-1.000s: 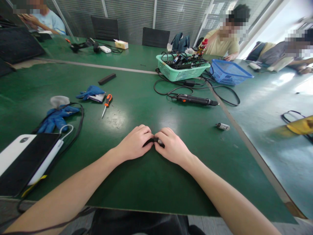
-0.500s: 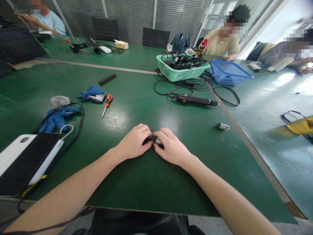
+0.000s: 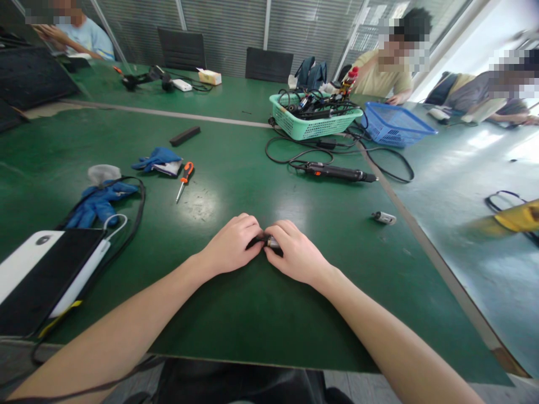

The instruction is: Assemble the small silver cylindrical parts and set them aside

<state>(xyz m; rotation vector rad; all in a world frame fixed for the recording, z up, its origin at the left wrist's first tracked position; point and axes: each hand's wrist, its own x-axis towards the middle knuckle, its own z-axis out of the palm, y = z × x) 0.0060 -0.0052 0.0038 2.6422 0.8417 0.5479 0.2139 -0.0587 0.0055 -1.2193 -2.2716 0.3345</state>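
Above the green table (image 3: 269, 314), near its front edge, my two hands meet fingertip to fingertip. My left hand (image 3: 233, 245) is closed on a small black part (image 3: 255, 240), mostly hidden by the fingers. The fingers of my right hand (image 3: 296, 252) close round a small silver cylinder (image 3: 273, 242), in line with the black part. Whether the two pieces are joined cannot be made out. Off to the right lies another small silver cylinder with a dark end (image 3: 384, 217), apart from my hands.
Left: an orange-handled screwdriver (image 3: 185, 179), blue gloves (image 3: 99, 203), a black block (image 3: 185, 136) and a black-and-white device (image 3: 46, 280) with cables. Farther off: a black corded power screwdriver (image 3: 339, 172), a full green basket (image 3: 314, 128) and a blue basket (image 3: 398, 126). Other people sit around the table.
Both hands keep almost the same pose and place, still gripping the small parts. The whole view has shifted very slightly.
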